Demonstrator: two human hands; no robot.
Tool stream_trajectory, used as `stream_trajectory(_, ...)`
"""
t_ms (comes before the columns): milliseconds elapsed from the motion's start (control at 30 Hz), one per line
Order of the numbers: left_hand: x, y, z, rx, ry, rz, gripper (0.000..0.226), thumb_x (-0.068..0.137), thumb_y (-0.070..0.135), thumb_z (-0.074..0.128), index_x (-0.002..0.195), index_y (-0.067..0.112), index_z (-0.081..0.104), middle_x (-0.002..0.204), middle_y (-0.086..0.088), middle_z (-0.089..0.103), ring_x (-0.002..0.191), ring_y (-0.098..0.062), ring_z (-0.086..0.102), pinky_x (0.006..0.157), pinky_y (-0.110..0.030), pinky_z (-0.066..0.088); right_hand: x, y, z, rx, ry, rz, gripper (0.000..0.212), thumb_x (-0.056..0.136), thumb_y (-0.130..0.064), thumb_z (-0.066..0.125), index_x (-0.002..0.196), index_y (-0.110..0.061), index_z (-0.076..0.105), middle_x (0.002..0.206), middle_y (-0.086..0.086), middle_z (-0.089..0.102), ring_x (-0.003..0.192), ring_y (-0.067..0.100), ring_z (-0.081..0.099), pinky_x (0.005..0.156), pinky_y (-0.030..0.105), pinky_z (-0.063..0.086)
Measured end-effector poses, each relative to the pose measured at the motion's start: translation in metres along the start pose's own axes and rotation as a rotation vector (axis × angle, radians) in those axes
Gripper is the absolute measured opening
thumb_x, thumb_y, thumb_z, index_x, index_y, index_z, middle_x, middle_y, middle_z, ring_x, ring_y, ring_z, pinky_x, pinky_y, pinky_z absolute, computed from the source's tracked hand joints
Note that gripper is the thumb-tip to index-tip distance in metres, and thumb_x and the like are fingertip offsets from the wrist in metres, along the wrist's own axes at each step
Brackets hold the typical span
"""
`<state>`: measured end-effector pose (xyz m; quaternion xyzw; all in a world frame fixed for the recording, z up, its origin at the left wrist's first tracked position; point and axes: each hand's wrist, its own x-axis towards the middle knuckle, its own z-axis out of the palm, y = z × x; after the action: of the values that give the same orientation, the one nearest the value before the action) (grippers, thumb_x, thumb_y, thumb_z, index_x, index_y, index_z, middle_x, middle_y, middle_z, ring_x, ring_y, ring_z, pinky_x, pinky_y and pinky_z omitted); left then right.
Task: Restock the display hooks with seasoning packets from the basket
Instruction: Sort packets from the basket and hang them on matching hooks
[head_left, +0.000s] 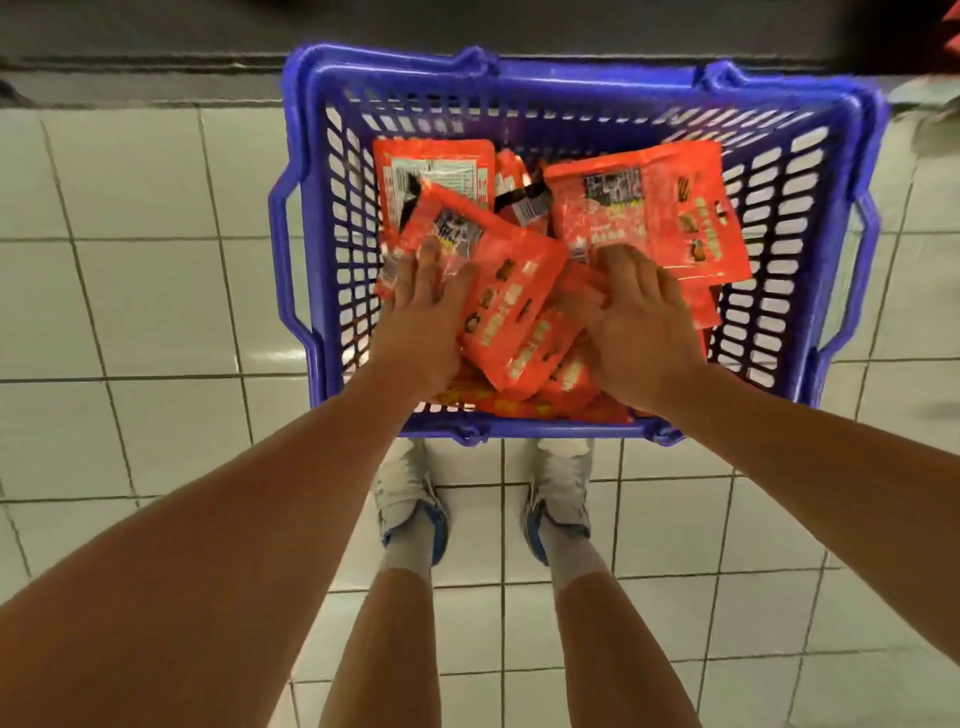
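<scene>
We are at pickup: left hand (426, 306) flat, fingers straight, on an orange plastic seasoning packet (511, 312) in the blue slotted plastic basket (311, 218); right hand (636, 332) fingers curl onto packets, grip unclear. Next, lift one out.

A blue plastic basket (311, 218) sits on white floor tiles (130, 286), filled with orange seasoning packets (649, 223). The left hand (421, 306) lies flat on one packet (514, 312); the right hand (639, 332) curls around another's edge. White sneakers (410, 493) show below.
</scene>
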<state>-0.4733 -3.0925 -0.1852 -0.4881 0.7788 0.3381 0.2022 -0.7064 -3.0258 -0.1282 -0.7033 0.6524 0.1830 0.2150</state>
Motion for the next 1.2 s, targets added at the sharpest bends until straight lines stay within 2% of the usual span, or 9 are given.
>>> stream_trajectory(167,-0.019,0.000,-0.032,-0.144,-0.050,0.087,0.071,0.093,0.024,0.061,0.156,0.030,0.028,0.167,-0.009,0.020,0.148,-0.041,0.028,0.112,-0.058,0.038,0.005,-0.008,-0.029,0.309,0.156,-0.094,0.022,0.085,-0.021,0.074,0.102,-0.008,0.076,0.131,0.026,0.057,0.128,0.046,0.051,0.099,0.057,0.046)
stream_trajectory(300,-0.048,0.009,-0.080,-0.588,-0.027,-0.069,0.033,0.091,0.022,0.064,0.124,0.026,0.063,0.116,-0.006,0.070,0.104,-0.029,0.067,0.090,-0.039,0.054,-0.001,-0.009,-0.076,0.594,0.184,-0.124,0.013,0.083,-0.012,0.081,0.091,-0.002,0.077,0.115,0.016,0.072,0.113,0.039,0.066,0.103,0.045,0.050)
stream_trajectory(400,-0.074,0.016,-0.112,-1.024,-0.083,-0.242,0.017,0.088,0.027,0.068,0.105,0.031,0.072,0.099,0.002,0.077,0.090,-0.014,0.073,0.087,-0.036,0.056,-0.015,-0.007,-0.124,0.837,0.120,-0.022,0.004,0.086,-0.020,0.081,0.086,-0.022,0.077,0.089,-0.001,0.075,0.082,0.018,0.070,0.077,0.029,0.052)
stream_trajectory(467,-0.091,0.023,-0.137,-1.278,-0.062,-0.282,0.026,0.085,0.022,0.066,0.110,0.027,0.073,0.106,-0.003,0.078,0.099,-0.023,0.074,0.093,-0.043,0.057,-0.024,-0.005,-0.157,0.939,0.117,0.011,0.024,0.087,-0.018,0.080,0.071,-0.032,0.067,0.068,-0.001,0.065,0.063,0.012,0.057,0.062,0.029,0.044)
stream_trajectory(567,-0.119,0.037,-0.175,-1.572,-0.033,-0.281,0.045,0.076,0.011,0.057,0.120,0.011,0.068,0.114,-0.019,0.073,0.104,-0.038,0.070,0.094,-0.048,0.057,-0.044,-0.004,-0.213,1.138,0.152,0.032,0.029,0.088,-0.009,0.076,0.065,-0.016,0.060,0.056,-0.006,0.056,0.054,0.006,0.048,0.054,0.027,0.041)
stream_trajectory(667,-0.152,0.060,-0.225,-1.759,-0.051,-0.266,0.029,0.074,0.015,0.056,0.092,0.016,0.079,0.091,-0.009,0.077,0.082,-0.025,0.075,0.070,-0.035,0.061,-0.067,-0.006,-0.274,1.406,0.267,0.151,0.022,0.081,-0.022,0.072,0.063,-0.020,0.059,0.057,-0.009,0.056,0.051,0.003,0.049,0.051,0.021,0.044)
stream_trajectory(833,-0.228,0.111,-0.326,-1.734,0.064,-0.188,0.038,0.082,0.043,0.071,0.109,0.016,0.076,0.109,-0.013,0.077,0.098,-0.030,0.075,0.085,-0.047,0.061,-0.113,-0.015,-0.384,1.766,0.391,0.216,0.009,0.077,-0.015,0.077,0.074,-0.014,0.068,0.070,0.009,0.065,0.063,0.021,0.059,0.065,0.034,0.051)
stream_trajectory(967,-0.297,0.144,-0.406,-1.536,0.268,-0.012,0.058,0.063,0.033,0.088,0.116,0.018,0.071,0.117,-0.013,0.074,0.112,-0.035,0.069,0.103,-0.054,0.051,-0.161,-0.029,-0.482,1.899,0.403,0.151,0.005,0.082,-0.016,0.073,0.080,-0.011,0.071,0.067,0.005,0.070,0.054,0.019,0.063,0.060,0.031,0.055)
stream_trajectory(1200,-0.422,0.200,-0.549,-1.408,0.627,0.095,0.057,0.059,0.038,0.090,0.107,0.016,0.067,0.097,-0.004,0.079,0.090,-0.026,0.076,0.074,-0.038,0.061,-0.251,-0.056,-0.661,2.006,0.384,-0.030,0.011,0.079,-0.021,0.075,0.085,-0.013,0.076,0.081,0.013,0.075,0.067,0.027,0.069,0.070,0.041,0.059)
